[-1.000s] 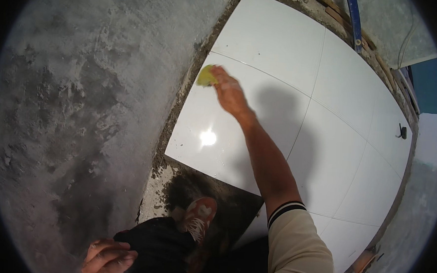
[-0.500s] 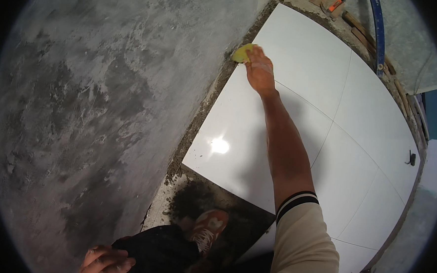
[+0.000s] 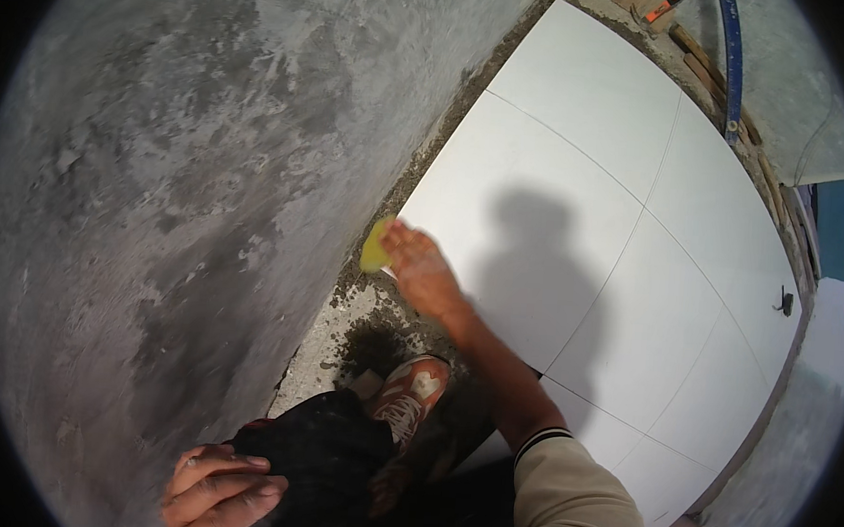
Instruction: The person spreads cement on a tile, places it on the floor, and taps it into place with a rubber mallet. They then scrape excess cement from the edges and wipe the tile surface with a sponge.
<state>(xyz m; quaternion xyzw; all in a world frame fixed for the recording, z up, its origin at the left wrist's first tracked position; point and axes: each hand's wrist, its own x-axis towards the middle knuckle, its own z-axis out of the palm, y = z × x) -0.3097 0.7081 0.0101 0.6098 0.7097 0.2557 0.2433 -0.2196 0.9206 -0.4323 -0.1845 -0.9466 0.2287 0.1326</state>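
Note:
My right hand (image 3: 422, 268) is closed on a yellow sponge (image 3: 376, 246) at the left edge of the white floor tiles (image 3: 533, 155), close to the tile's near left corner. The sponge overlaps the rough mortar strip (image 3: 417, 168) between tiles and wall; the hand hides part of it. My right forearm reaches over the nearest tile. My left hand (image 3: 222, 492) is by my dark-trousered knee at the lower left, fingers loosely bent and slightly apart, with nothing visible in them. Thin joint lines run between the tiles.
A grey plastered wall (image 3: 186, 203) rises on the left. My orange and white shoe (image 3: 413, 394) stands beside dark, wet-looking ground. A small dark object (image 3: 785, 302) lies on the right tile. At the back are a blue level-like bar (image 3: 731, 75), wood strips (image 3: 697, 57) and an orange-handled tool (image 3: 666, 6).
My right hand has moved with the sponge along the tile edge, toward me and to the left. My left hand has shifted slightly right and up, and the view has tilted a little.

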